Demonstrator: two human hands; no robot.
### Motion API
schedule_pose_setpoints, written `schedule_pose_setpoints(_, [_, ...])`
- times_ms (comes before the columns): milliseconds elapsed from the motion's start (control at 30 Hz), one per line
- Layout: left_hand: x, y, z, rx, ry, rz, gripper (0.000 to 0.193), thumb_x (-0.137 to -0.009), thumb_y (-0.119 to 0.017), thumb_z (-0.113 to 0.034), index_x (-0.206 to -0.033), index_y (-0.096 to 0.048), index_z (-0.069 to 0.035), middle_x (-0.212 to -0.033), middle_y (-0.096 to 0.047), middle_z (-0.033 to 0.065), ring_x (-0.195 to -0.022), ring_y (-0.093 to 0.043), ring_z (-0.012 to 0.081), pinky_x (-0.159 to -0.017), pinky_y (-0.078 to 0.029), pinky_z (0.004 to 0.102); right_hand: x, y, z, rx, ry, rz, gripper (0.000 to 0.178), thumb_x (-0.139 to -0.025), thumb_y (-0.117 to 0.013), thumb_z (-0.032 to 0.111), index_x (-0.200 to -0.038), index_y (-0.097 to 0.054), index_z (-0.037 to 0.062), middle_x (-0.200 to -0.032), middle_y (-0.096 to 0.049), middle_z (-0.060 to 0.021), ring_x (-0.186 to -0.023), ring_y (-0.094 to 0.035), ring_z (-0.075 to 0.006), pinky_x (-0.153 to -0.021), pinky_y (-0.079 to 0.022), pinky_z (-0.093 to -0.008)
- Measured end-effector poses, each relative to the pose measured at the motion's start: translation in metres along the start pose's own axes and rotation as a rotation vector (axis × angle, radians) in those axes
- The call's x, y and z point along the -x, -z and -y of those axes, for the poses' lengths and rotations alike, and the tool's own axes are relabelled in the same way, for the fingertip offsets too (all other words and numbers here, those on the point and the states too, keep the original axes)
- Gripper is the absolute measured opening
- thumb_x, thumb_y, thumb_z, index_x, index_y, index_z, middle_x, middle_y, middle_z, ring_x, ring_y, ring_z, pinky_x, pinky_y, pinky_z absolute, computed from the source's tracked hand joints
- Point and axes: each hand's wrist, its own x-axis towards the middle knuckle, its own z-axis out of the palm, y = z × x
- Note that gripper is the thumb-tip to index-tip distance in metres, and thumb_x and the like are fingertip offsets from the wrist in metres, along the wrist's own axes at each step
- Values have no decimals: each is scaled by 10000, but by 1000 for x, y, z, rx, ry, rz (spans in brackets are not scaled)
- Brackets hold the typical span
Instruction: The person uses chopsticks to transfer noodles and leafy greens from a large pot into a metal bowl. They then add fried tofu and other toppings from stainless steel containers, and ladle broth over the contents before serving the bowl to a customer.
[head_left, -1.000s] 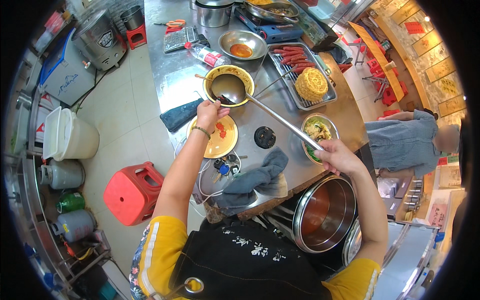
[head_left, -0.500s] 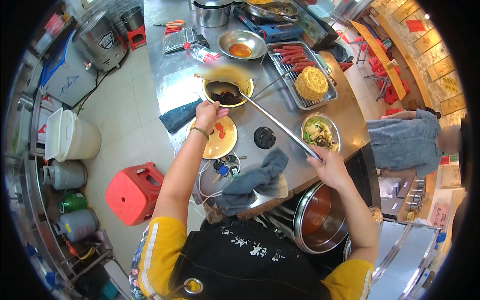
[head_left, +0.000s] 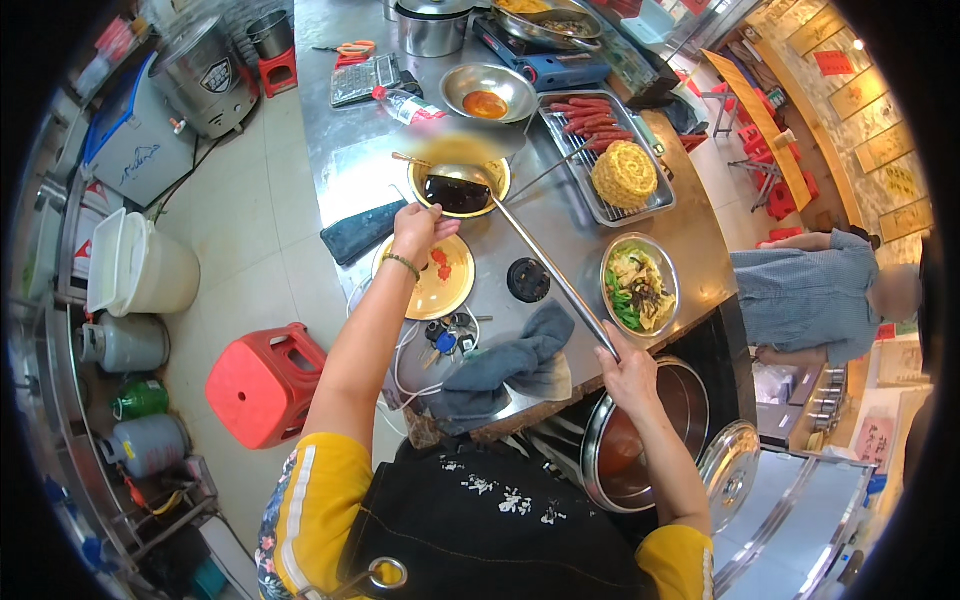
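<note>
My right hand (head_left: pixel 628 372) is closed round the end of a long-handled metal ladle (head_left: pixel 550 265). Its head reaches a yellow-rimmed bowl (head_left: pixel 505 188) of dark liquid (head_left: pixel 457 194); a blurred patch hides part of the area just beyond. At the near left of that bowl, my left hand (head_left: pixel 422 230) pinches the rim between thumb and curled fingers. Below this hand, partly covered by it, lies a yellow plate (head_left: pixel 450 290) with chopped red bits. Nearest my right hand stands a metal bowl of vegetables (head_left: pixel 640 285).
A rack tray (head_left: pixel 610 210) holds red sausages and a yellow noodle-like block. Around the bowl are a dark pouch (head_left: pixel 360 233), a round black lid (head_left: pixel 528 280), keys (head_left: pixel 450 335) and a grey cloth (head_left: pixel 510 365). A large pot (head_left: pixel 595 470) stands below the table edge; a red stool (head_left: pixel 250 390) is left.
My right hand has moved left and slightly down, turning the ladle handle steeper. More of the dark liquid's smooth surface shows in the bowl. My left hand stays at the rim.
</note>
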Motion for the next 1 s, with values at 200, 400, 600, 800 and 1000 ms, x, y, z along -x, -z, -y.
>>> schedule_pose_setpoints(200, [4,-4,-2,-6,8,2,102,-947,-468,-41,-944,-444,58,-864,-623,218,-747,-681,287,-681,-605,331,-1,13,-2,-54,53,13,425,-853,-596,235,-1257,-556,109,-931,-658,-212,-882,-636,-372,-805,-484,-424])
schedule_pose_setpoints(400, [1,-1,1,-2,13,8,105,-948,-470,-47,-968,-454,55,-879,-633,213,-741,-681,278,-680,-603,325,-16,58,41,-39,-28,150,381,-857,-594,213,-1216,-581,86,-920,-648,-237,-897,-628,-382,-804,-479,-419])
schedule_pose_setpoints(600, [-3,-1,3,1,14,22,108,-949,-473,-55,-962,-462,51,-893,-635,210,-743,-681,276,-680,-602,322,-36,78,30,-249,-99,394,245,-891,-577,183,-1077,-621,29,-748,-614,-124,-697,-575,-198,-688,-468,-349])
schedule_pose_setpoints(800, [-2,-2,1,-2,15,11,122,-949,-474,-58,-982,-489,58,-906,-634,205,-755,-679,278,-689,-601,323,-51,92,31,-486,-337,598,177,-924,-559,193,-1029,-608,59,-563,-490,2,-399,-428,-61,-347,-334,-208])
schedule_pose_setpoints(1000, [1,-1,0,-1,11,31,151,-947,-481,-63,-1021,-502,66,-910,-635,202,-771,-678,279,-707,-597,326,-50,84,14,-823,-468,708,227,-946,-540,200,-1105,-593,48,-554,-495,0,-376,-432,-52,-317,-333,-188])
